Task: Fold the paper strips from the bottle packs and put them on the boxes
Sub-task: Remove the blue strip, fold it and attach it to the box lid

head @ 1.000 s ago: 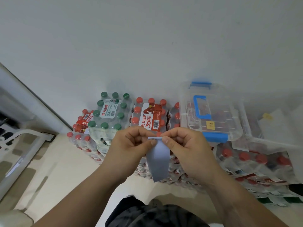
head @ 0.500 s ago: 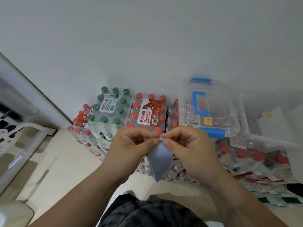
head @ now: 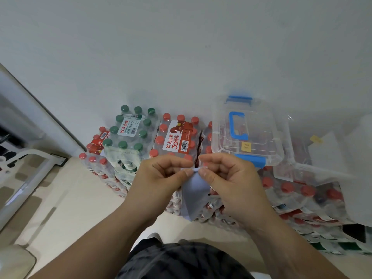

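A pale blue-grey paper strip (head: 194, 195) hangs in front of me, doubled over, its folded top edge held at chest height. My left hand (head: 161, 178) pinches that top edge from the left with thumb and forefinger. My right hand (head: 225, 178) pinches it from the right, thumb on the near face. Behind the hands stands a red-capped bottle pack (head: 177, 139) with a red and white label. To its right a clear plastic box (head: 249, 131) with blue handle and latches rests on more red-capped packs.
A green-capped bottle pack (head: 128, 133) stands left of the red one, against the white wall. A second clear box (head: 322, 158) holding white paper sits at the right. Stacked bottle packs (head: 302, 200) fill the floor at right. A white frame (head: 26, 166) lies at far left.
The strip's lower end has narrowed and twisted to a point as both hands work its top edge. The hands have drifted slightly apart at the fold. The view has tilted a little.
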Motion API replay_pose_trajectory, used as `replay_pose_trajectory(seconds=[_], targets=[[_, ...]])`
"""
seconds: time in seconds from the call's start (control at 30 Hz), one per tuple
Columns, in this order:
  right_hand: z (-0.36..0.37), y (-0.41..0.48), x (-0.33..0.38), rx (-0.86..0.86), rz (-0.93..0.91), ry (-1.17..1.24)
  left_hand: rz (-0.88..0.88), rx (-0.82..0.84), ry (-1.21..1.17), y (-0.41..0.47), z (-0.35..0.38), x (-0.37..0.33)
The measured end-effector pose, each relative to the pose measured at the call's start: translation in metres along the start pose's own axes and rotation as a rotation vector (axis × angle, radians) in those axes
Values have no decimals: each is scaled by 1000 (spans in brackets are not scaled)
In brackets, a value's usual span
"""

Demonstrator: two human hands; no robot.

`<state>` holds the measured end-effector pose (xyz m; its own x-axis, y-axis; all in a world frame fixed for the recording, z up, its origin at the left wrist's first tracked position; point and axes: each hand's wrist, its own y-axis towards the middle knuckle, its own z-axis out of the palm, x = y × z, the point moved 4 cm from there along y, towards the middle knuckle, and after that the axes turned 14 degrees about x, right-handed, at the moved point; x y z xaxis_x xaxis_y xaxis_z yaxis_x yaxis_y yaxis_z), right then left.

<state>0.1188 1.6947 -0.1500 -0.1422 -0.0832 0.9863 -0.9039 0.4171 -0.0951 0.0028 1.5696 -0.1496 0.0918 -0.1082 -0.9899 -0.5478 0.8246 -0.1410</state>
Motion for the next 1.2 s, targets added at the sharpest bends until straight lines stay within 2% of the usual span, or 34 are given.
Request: replay_pose_trajectory(seconds=[0.2, 0.4, 0.67, 0.93, 1.2], targets=[[-5, -1, 4, -1, 29, -36, 34, -9, 53, 2, 2, -3], [-4, -3, 3, 10, 37, -63, 102, 49, 139, 2, 5, -8], [-3, -7, 8, -40, -55, -90, -34, 91, 29, 3, 7, -8], [-1, -7, 10, -58, -50, -106, 131, 55, 199, 1, 5, -17], [-1, -11, 10, -40, -52, 25, 122, 59, -33, 0, 6, -14]])
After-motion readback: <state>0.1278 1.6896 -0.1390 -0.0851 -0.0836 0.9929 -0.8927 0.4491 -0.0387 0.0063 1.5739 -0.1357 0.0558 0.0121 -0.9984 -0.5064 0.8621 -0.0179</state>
